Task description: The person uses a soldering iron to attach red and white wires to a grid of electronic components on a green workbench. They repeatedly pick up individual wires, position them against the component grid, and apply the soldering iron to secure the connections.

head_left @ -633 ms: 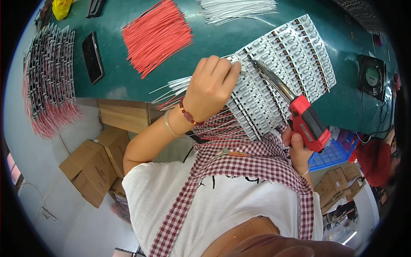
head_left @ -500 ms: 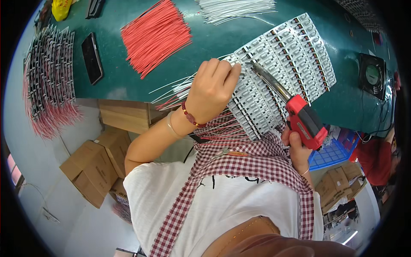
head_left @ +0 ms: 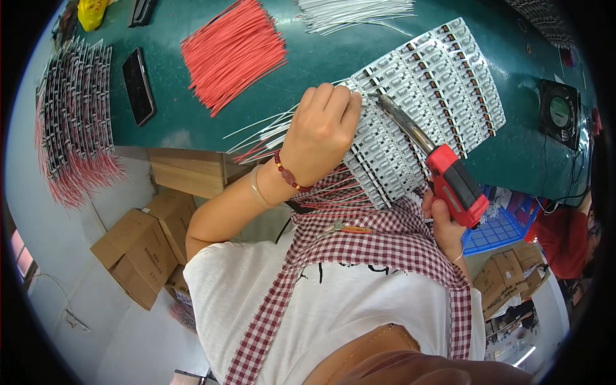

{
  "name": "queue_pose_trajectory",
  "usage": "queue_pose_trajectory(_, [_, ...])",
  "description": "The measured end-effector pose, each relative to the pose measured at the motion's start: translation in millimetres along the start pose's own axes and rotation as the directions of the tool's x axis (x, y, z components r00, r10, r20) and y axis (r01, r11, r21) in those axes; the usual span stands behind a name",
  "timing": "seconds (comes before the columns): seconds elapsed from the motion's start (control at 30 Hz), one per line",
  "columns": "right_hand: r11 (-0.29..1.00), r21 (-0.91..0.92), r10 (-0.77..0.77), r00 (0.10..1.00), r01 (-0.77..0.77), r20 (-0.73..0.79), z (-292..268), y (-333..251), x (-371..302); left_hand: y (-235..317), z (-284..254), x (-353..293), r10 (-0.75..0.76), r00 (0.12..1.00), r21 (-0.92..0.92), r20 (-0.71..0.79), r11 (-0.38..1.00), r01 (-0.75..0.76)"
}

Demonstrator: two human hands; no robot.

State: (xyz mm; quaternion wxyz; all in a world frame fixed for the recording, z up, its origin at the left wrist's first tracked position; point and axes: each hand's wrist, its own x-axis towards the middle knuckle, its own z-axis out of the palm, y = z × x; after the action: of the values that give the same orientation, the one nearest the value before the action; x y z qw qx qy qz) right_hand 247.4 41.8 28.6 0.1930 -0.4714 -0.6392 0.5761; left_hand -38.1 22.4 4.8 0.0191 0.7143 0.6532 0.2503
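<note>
My right hand (head_left: 444, 226) grips a red and black soldering gun (head_left: 454, 183), partly hidden behind its handle. The gun's dark metal tube points up and left, its tip at the upper left part of a white panel of circuit boards (head_left: 427, 83). Close to that tip, my left hand (head_left: 324, 122) is closed in a pinch at the panel's left edge. White wires (head_left: 269, 130) and a few red ones stick out to the left from under it; its fingertips are partly hidden. More red and white wires hang from the panel's lower left edge over my checked apron.
A red wire bundle (head_left: 234, 51) and a white wire bundle (head_left: 356, 13) lie on the green table (head_left: 170, 131). Left are a phone (head_left: 138, 86) and wired board panels (head_left: 74, 115). A black fan-like device (head_left: 558, 112) and blue basket (head_left: 494, 234) are right; cardboard boxes (head_left: 138, 250) stand below.
Both hands stay almost in place. My left hand and the panel have shifted up very slightly, and the soldering gun's tip remains at nearly the same spot.
</note>
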Motion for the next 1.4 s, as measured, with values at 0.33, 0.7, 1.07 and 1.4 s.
queue_pose_trajectory(0.33, [0.999,0.053,0.006,0.999,-0.004,-0.044,-3,1,-4,2,-3,2,0.001,0.999,0.026,0.042,1.0,-0.002])
queue_pose_trajectory(0.7, [0.962,0.259,0.081,0.996,-0.088,0.037,-13,-9,-6,2,0,3,0.035,0.999,0.104,-0.031,0.994,-0.031])
queue_pose_trajectory(1.07, [0.991,0.084,0.104,0.994,-0.102,-0.016,-7,12,-11,14,9,-8,-0.026,0.999,0.012,-0.03,1.0,0.026])
queue_pose_trajectory(1.4, [0.99,0.128,0.052,0.994,-0.063,0.092,-23,16,-16,20,4,-2,-0.036,0.998,0.083,0.055,0.996,0.031])
